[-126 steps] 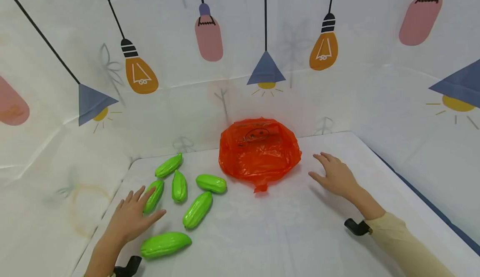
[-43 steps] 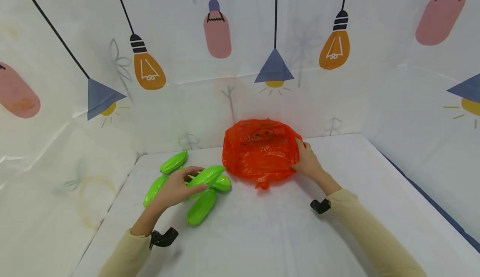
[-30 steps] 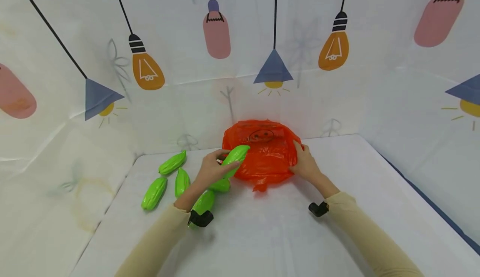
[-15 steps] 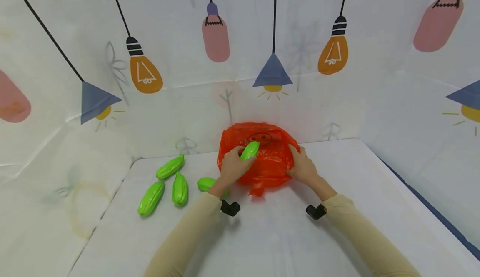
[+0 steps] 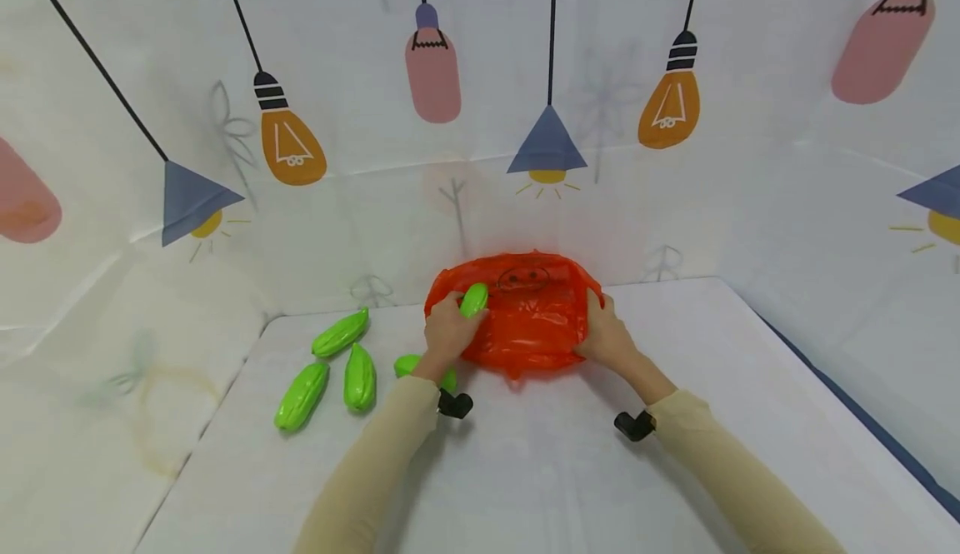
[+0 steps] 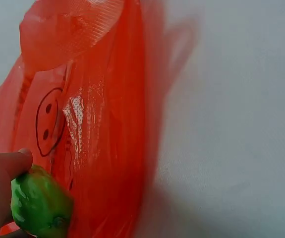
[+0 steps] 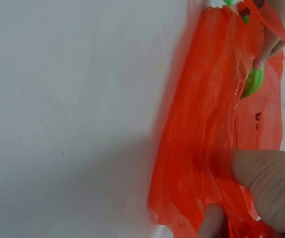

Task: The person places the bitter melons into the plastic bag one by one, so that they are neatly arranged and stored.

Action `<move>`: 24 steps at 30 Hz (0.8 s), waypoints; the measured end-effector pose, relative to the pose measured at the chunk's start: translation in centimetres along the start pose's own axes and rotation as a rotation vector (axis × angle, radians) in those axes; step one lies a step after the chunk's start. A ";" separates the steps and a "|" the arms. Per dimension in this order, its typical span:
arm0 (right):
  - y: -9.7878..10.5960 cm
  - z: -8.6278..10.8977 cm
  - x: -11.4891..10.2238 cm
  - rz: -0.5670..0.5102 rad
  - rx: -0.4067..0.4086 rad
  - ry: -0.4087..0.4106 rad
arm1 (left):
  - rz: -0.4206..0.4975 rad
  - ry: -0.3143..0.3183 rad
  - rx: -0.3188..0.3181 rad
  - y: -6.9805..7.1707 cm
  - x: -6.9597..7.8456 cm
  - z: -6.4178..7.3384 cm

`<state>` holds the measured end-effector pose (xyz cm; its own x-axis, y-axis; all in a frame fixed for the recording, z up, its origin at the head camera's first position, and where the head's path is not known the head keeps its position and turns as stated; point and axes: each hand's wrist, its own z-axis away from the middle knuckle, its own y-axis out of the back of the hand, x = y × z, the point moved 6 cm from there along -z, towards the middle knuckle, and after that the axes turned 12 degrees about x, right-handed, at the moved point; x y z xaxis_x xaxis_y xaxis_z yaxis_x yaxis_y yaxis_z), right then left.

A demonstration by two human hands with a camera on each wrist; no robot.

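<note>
One glossy green vegetable (image 5: 474, 299) sits pinched between the thumb and fingers of the left hand (image 5: 452, 326), tilted, at the left side of a red plastic bag (image 5: 536, 325) near the white table's (image 5: 540, 471) back; whether its tip is inside, I can't tell. The right hand (image 5: 611, 337) pinches the bag's other edge, thumb and fingers drawn together on the wrinkled film. Three more green vegetables (image 5: 360, 377) lie to the left.

White backdrop (image 5: 360, 54), printed blue lamps (image 5: 547, 146), orange bulbs (image 5: 670, 110); white tabletop (image 5: 540, 471), dark-blue strip (image 5: 911, 465) at right.
</note>
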<state>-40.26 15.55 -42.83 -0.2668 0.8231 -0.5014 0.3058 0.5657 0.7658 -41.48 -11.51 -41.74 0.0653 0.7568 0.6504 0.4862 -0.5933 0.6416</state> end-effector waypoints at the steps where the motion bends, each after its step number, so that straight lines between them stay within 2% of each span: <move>1: -0.1 0.1 0.1 0.003 -0.007 -0.009 | 0.004 -0.003 0.000 0.0 0.2 0.1; 8: -0.3 0.4 -0.1 0.020 -0.036 -0.028 | 0.080 -0.021 -0.037 -0.6 1.5 0.5; 16: -0.2 0.2 0.0 0.004 -0.065 -0.042 | 0.114 0.095 -0.013 -1.1 -0.5 -0.3; 22: -0.2 0.1 0.0 -0.010 -0.054 -0.023 | 0.145 0.110 -0.009 -1.7 -1.9 -0.6; 24: -0.3 0.3 0.1 -0.001 -0.054 -0.017 | 0.131 0.114 -0.011 -2.1 -2.3 -0.6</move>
<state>-40.12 15.49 -43.25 -0.2513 0.8234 -0.5087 0.2559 0.5634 0.7855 -43.16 -12.12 -44.36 0.0284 0.6371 0.7703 0.4704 -0.6884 0.5521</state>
